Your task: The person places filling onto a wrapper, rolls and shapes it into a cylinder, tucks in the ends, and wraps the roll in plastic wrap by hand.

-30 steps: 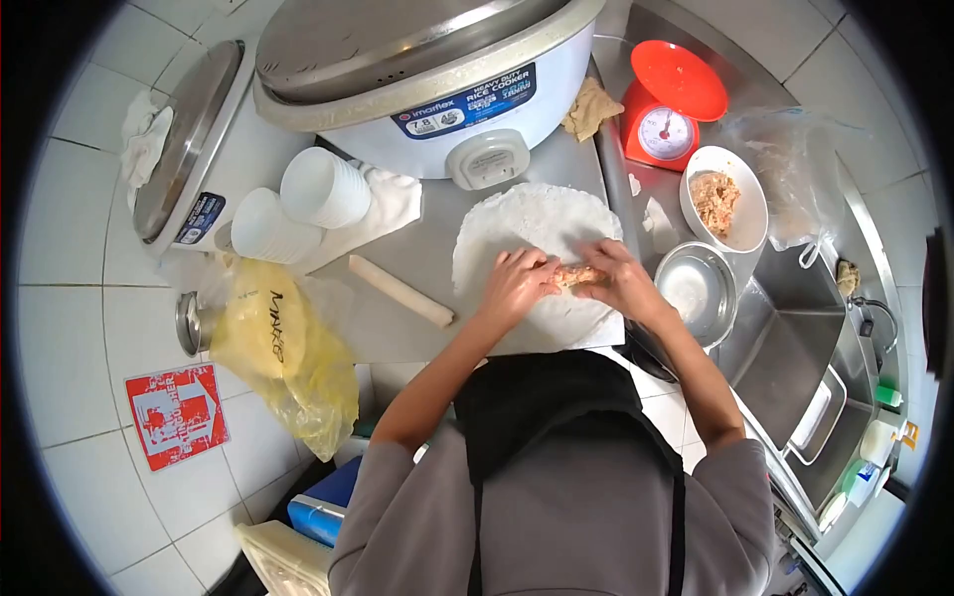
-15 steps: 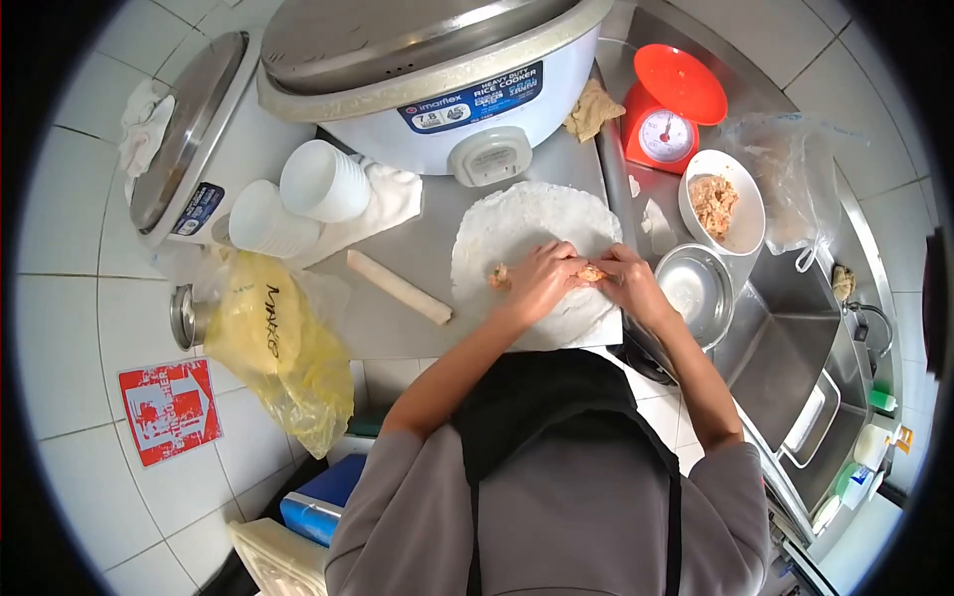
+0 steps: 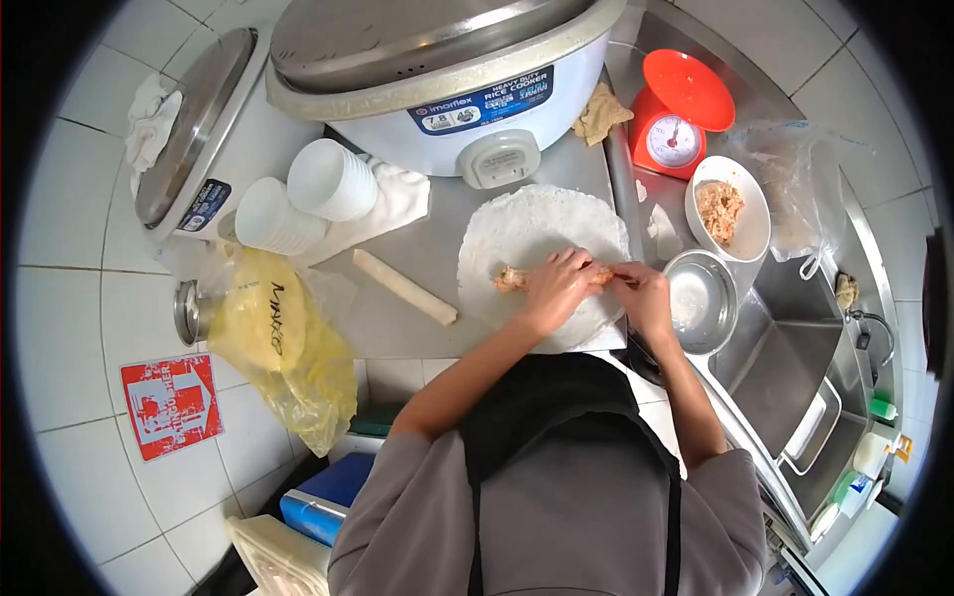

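A round white spring roll wrapper (image 3: 542,219) lies flat on the steel counter in front of me. Across its middle runs a strip of orange-pink minced filling (image 3: 511,279). My left hand (image 3: 559,291) is curled over this strip, its fingers pressing on it and hiding its middle. At the strip's right end, my right hand (image 3: 646,298) pinches the filling between thumb and fingers near the wrapper's edge. A finished pale roll (image 3: 404,287) rests on the counter to the left. More filling sits in a white bowl (image 3: 757,223) at the right, beside a metal bowl (image 3: 730,313).
Behind the wrapper stands a large rice cooker (image 3: 397,149), with a second cooker (image 3: 268,119) at the left. Stacked white cups (image 3: 333,179), a yellow plastic bag (image 3: 278,328), a red scale (image 3: 651,139), a clear bag (image 3: 795,189) and a sink (image 3: 785,368) surround the workspace.
My hands have shifted along the filling, with the right moving slightly right and down. More of the strip's left part shows. The whole view has shifted a little.
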A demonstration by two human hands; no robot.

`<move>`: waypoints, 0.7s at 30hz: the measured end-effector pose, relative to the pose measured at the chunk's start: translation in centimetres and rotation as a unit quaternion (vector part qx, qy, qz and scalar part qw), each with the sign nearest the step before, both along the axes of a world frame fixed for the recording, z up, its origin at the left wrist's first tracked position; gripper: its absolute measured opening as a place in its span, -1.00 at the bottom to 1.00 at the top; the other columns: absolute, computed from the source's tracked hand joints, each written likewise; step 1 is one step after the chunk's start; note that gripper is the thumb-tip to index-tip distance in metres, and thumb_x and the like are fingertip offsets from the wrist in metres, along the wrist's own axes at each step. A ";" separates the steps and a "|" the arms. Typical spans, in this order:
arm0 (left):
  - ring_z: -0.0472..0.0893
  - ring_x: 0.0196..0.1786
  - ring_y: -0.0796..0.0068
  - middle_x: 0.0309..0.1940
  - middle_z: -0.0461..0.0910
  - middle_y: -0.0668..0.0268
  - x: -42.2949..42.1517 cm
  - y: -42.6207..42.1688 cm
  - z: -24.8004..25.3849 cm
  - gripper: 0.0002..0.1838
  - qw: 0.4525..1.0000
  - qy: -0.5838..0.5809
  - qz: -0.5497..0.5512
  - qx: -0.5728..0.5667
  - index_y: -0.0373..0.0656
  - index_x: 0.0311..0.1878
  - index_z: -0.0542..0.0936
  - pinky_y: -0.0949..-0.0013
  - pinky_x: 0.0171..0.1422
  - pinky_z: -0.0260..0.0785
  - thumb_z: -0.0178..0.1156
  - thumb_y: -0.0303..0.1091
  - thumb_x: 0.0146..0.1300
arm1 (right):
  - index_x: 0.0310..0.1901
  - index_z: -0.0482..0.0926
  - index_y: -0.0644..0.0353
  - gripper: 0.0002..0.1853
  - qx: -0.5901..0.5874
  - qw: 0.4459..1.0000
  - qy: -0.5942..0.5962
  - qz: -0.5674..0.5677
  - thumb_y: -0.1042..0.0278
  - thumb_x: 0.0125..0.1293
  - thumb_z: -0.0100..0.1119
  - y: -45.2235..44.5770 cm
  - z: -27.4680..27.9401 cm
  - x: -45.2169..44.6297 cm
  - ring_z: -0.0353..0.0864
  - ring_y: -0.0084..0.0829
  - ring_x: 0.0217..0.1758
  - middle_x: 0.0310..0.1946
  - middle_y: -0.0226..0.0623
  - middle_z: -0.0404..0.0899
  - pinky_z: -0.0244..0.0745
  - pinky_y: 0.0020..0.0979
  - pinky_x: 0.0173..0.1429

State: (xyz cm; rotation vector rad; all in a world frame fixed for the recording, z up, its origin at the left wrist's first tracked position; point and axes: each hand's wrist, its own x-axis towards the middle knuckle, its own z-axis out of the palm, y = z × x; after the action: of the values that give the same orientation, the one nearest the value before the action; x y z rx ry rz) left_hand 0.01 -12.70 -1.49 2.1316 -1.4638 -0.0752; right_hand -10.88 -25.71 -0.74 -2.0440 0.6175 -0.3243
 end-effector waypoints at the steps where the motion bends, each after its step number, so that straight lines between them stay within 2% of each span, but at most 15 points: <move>1: 0.48 -0.07 0.39 -0.21 0.50 0.39 0.0 -0.2 0.0 -0.67 1.000 0.000 0.006 -0.016 -0.12 -0.15 0.62 0.30 -0.02 0.30 0.32 -0.21 0.01 | -0.21 0.64 0.38 -0.78 0.013 1.000 -0.011 -0.012 0.61 0.07 0.15 0.1 0.2 0.0 0.66 -0.34 -0.31 -0.28 -0.14 0.66 0.53 -0.45 -0.18; 2: 0.48 -0.07 0.39 -0.21 0.50 0.39 -0.1 -0.5 0.0 -0.67 1.000 0.000 0.006 -0.016 -0.12 -0.15 0.62 0.30 -0.02 0.30 0.32 -0.21 0.01 | -0.23 0.65 0.35 -0.78 0.027 0.999 -0.020 -0.023 0.61 0.06 0.12 0.1 0.4 -0.1 0.67 -0.23 -0.34 -0.29 -0.08 0.65 0.53 -0.39 -0.19; 4: 0.48 -0.08 0.40 -0.22 0.50 0.40 -0.3 -0.9 -0.2 -0.69 1.000 -0.001 0.002 0.022 -0.12 -0.19 0.62 0.30 -0.03 0.29 0.32 -0.22 -0.02 | -0.21 0.64 0.35 -0.77 -0.006 1.000 -0.005 -0.013 0.61 0.06 0.10 0.2 0.7 -0.1 0.66 -0.20 -0.31 -0.25 -0.07 0.64 0.53 -0.38 -0.17; 6: 0.48 -0.09 0.39 -0.23 0.50 0.40 -0.5 -0.9 -0.4 -0.70 1.000 -0.004 0.015 0.000 -0.11 -0.20 0.62 0.29 -0.03 0.28 0.32 -0.22 -0.02 | -0.19 0.63 0.36 -0.75 -0.041 0.999 0.005 0.001 0.62 0.07 0.09 0.1 1.6 0.5 0.66 -0.18 -0.29 -0.21 -0.06 0.63 0.53 -0.37 -0.14; 8: 0.48 -0.09 0.39 -0.23 0.49 0.40 -0.4 -0.4 -0.9 -0.70 0.999 -0.005 0.029 -0.019 -0.10 -0.21 0.62 0.29 -0.03 0.28 0.32 -0.22 -0.03 | -0.12 0.60 0.35 -0.72 -0.055 0.994 -0.089 0.038 0.58 0.12 0.04 0.2 2.5 1.1 0.62 -0.10 -0.13 -0.10 -0.03 0.58 0.50 -0.32 0.00; 9: 0.49 -0.10 0.38 -0.24 0.50 0.40 0.0 0.2 -1.2 -0.69 0.999 -0.011 0.038 -0.026 -0.09 -0.20 0.62 0.28 -0.03 0.27 0.32 -0.20 -0.03 | -0.12 0.60 0.35 -0.72 -0.053 0.994 -0.089 0.037 0.58 0.12 0.04 0.1 2.0 1.2 0.62 -0.10 -0.13 -0.10 -0.03 0.58 0.50 -0.32 0.00; 11: 0.49 -0.11 0.37 -0.24 0.51 0.39 1.0 1.9 -0.9 -0.69 0.998 -0.017 0.042 -0.034 -0.08 -0.19 0.63 0.28 -0.04 0.27 0.32 -0.19 -0.03 | -0.07 0.58 0.36 -0.70 -0.069 0.987 -0.049 0.134 0.54 0.16 0.00 -0.2 0.6 1.2 0.53 -0.06 0.03 -0.02 0.00 0.53 0.41 -0.27 0.15; 12: 0.50 -0.12 0.36 -0.24 0.53 0.38 1.6 3.1 -0.4 -0.67 0.998 0.006 0.053 -0.036 -0.09 -0.18 0.64 0.27 -0.04 0.27 0.32 -0.18 -0.03 | -0.07 0.58 0.37 -0.70 -0.046 0.988 -0.045 0.139 0.50 0.19 -0.03 -0.3 1.0 1.1 0.48 -0.03 0.08 -0.04 0.00 0.54 0.35 -0.22 0.22; 16: 0.52 -0.11 0.33 -0.23 0.57 0.35 3.2 6.7 0.0 -0.61 0.997 0.030 0.066 -0.035 -0.13 -0.14 0.65 0.26 -0.03 0.27 0.32 -0.13 -0.03 | -0.08 0.57 0.39 -0.70 -0.060 0.984 -0.044 0.161 0.49 0.19 -0.04 -0.6 1.2 1.1 0.49 -0.01 0.07 -0.04 0.01 0.53 0.36 -0.22 0.20; 21: 0.51 -0.10 0.29 -0.20 0.57 0.33 4.1 7.6 -0.2 -0.62 0.997 0.049 0.049 -0.033 -0.17 -0.13 0.64 0.25 0.02 0.27 0.33 -0.17 0.00 | -0.09 0.57 0.40 -0.68 -0.091 0.977 -0.042 0.186 0.44 0.20 -0.03 -0.8 1.2 1.2 0.48 0.00 0.07 -0.04 0.03 0.53 0.35 -0.21 0.21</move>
State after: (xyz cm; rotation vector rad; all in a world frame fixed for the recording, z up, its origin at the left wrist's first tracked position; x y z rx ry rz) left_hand 4.10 -5.08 -1.70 2.1125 -1.2859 -0.0925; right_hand -9.71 -26.52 0.44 -2.2566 0.1490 -0.2489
